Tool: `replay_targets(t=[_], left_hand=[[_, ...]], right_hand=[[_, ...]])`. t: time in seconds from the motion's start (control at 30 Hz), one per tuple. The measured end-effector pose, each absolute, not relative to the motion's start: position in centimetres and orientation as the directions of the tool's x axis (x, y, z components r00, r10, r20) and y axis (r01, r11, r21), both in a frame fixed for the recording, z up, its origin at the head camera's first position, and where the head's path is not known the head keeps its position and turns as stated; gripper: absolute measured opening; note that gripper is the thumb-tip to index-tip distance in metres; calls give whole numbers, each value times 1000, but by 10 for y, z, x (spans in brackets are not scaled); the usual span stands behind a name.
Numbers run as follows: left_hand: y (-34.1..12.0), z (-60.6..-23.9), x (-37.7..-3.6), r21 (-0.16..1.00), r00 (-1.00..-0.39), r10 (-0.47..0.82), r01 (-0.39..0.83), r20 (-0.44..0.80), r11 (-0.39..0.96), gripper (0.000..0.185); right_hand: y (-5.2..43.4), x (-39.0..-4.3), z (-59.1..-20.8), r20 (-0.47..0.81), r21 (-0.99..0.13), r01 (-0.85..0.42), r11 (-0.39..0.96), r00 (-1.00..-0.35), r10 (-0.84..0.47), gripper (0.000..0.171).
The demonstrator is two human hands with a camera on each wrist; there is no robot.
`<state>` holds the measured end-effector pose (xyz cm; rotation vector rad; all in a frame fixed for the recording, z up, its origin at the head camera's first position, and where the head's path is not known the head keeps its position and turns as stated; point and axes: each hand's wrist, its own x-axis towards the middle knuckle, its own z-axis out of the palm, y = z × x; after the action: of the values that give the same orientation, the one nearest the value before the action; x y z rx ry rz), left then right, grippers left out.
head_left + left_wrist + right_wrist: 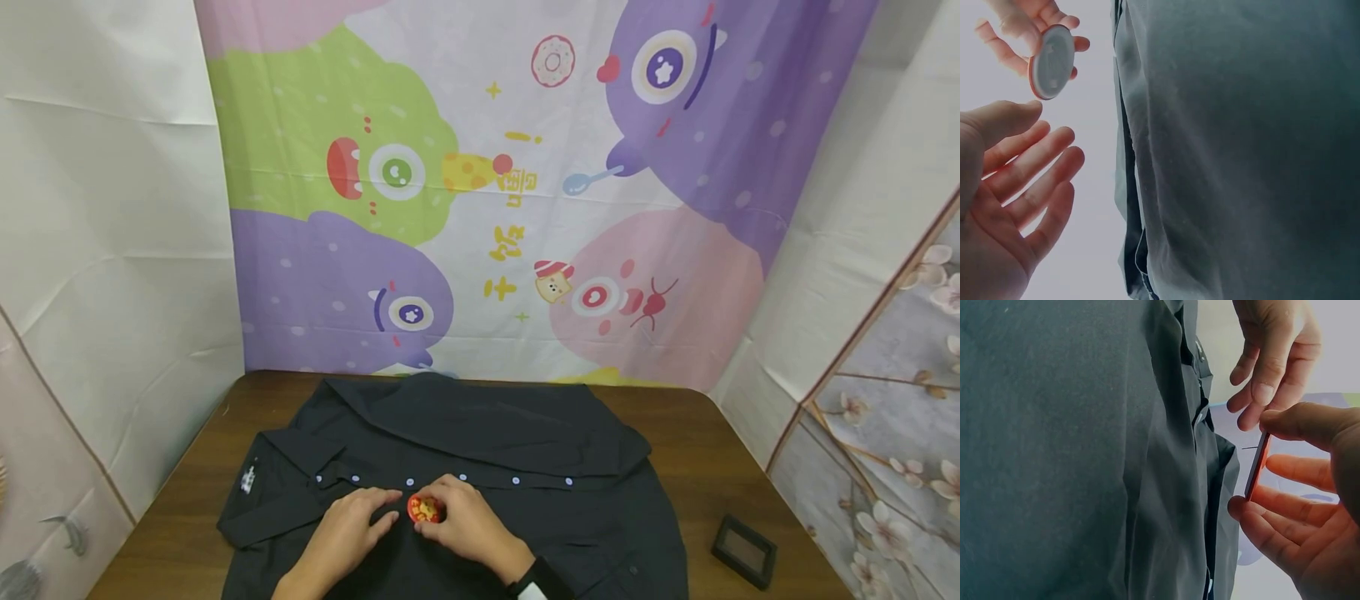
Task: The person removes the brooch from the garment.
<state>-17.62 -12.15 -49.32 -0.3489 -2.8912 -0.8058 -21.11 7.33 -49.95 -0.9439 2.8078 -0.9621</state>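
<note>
A round red button badge (425,508) with a yellow-and-red picture is pinched by its rim between the thumb and fingers of my right hand (471,523). In the left wrist view its pale back (1054,62) shows; in the right wrist view the badge (1257,465) is edge-on, a thin pin sticking out behind. My left hand (351,527) is just left of the badge, fingers loosely bent and apart from it. Beneath both hands a dark shirt (480,417) lies spread, with a row of pale buttons (462,477) across it.
The shirt covers much of a brown wooden table (180,492). A small black frame-like box (744,552) lies at the right of the table. Behind stands a cartoon-printed cloth (480,125), with pale sheets at both sides.
</note>
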Motion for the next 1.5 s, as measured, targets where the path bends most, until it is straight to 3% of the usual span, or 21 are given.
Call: replay_targets(t=[0.8, 1.5], left_hand=[[-123, -499, -174, 481, -945, 192, 302, 264, 823, 21], [-122, -497, -174, 455, -896, 249, 406, 367, 793, 22]], right_hand=[[67, -212, -500, 223, -532, -592, 605, -788, -574, 31], [70, -209, -498, 232, -612, -566, 553, -797, -558, 28]])
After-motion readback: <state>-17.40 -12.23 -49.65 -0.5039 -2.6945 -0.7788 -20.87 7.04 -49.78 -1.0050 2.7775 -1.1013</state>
